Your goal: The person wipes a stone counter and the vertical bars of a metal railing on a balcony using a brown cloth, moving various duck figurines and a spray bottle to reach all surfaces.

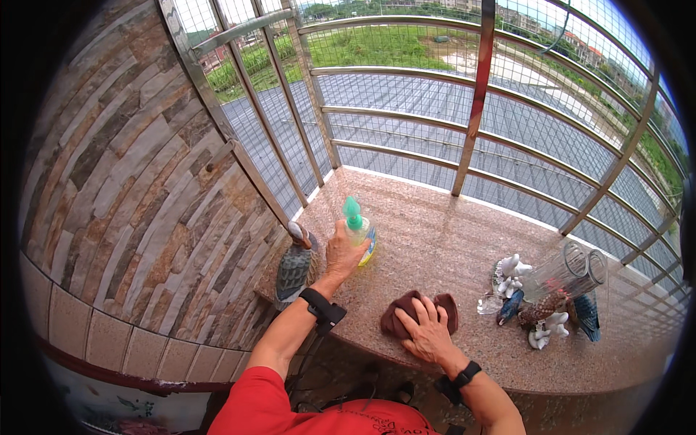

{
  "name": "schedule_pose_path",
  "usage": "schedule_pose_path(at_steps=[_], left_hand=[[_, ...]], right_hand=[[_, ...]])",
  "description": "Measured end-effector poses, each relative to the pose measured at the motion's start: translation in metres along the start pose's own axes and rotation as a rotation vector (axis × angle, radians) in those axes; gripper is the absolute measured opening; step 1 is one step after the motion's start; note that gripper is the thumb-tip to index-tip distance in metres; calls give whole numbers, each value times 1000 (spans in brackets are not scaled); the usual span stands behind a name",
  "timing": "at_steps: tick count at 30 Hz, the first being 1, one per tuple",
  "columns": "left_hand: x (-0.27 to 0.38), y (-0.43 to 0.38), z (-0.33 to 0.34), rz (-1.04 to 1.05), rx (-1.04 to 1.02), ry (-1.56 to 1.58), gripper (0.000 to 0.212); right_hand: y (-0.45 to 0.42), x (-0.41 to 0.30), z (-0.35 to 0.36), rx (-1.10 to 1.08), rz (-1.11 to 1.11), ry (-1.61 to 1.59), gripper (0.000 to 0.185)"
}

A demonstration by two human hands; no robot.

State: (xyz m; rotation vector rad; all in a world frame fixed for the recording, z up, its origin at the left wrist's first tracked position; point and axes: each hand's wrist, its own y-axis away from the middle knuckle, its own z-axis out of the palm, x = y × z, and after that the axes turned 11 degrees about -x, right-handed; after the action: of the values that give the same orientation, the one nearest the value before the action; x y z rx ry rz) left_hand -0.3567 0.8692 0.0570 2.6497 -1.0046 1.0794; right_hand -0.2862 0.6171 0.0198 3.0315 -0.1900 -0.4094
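Observation:
My left hand (343, 251) grips a clear plastic bottle (359, 235) with a green pump top and yellow liquid low inside. The bottle is upright on the speckled pink granite ledge (424, 239), and my fingers cover part of it. Close to the left of that hand stands a grey duck figurine (293, 270). On the ledge nearer to me, my right hand (427, 329) presses down with spread fingers on a bunched dark brown cloth (399, 315).
White bird figurines (511, 272), blue-winged bird figurines (584, 315) and clear glass cylinders (563, 274) crowd the ledge's right side. A metal railing with wire mesh (462, 114) borders the far edge. A stone-tiled wall (141, 179) rises on the left.

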Motion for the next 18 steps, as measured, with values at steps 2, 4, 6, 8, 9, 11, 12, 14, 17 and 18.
schedule_pose_path(at_steps=[2,4,6,8,9,11,12,14,17,18], left_hand=[[-3,2,-7,-31,-3,-17,59],[-6,0,-10,-53,2,-36,58],[-10,-3,-8,2,23,-22,59],[-9,-4,-11,24,35,-11,59],[-10,-5,-11,38,49,0,60],[-24,-9,-11,52,48,1,63],[-29,-11,-10,77,118,-36,65],[-38,-14,-8,93,188,-96,71],[-36,-16,-8,128,244,-125,74],[-40,-16,-8,112,248,-155,77]], right_hand=[[-27,1,2,19,10,-17,69],[-51,8,5,53,20,-9,68],[-75,16,4,68,44,-2,66],[-99,21,2,59,100,-16,63],[-111,24,1,58,129,-26,63],[-137,24,-5,24,189,-79,63],[-147,24,-8,26,208,-83,62],[-168,26,-12,48,248,-99,62],[-199,32,-18,81,312,-142,63],[-211,30,-21,82,325,-147,62]])
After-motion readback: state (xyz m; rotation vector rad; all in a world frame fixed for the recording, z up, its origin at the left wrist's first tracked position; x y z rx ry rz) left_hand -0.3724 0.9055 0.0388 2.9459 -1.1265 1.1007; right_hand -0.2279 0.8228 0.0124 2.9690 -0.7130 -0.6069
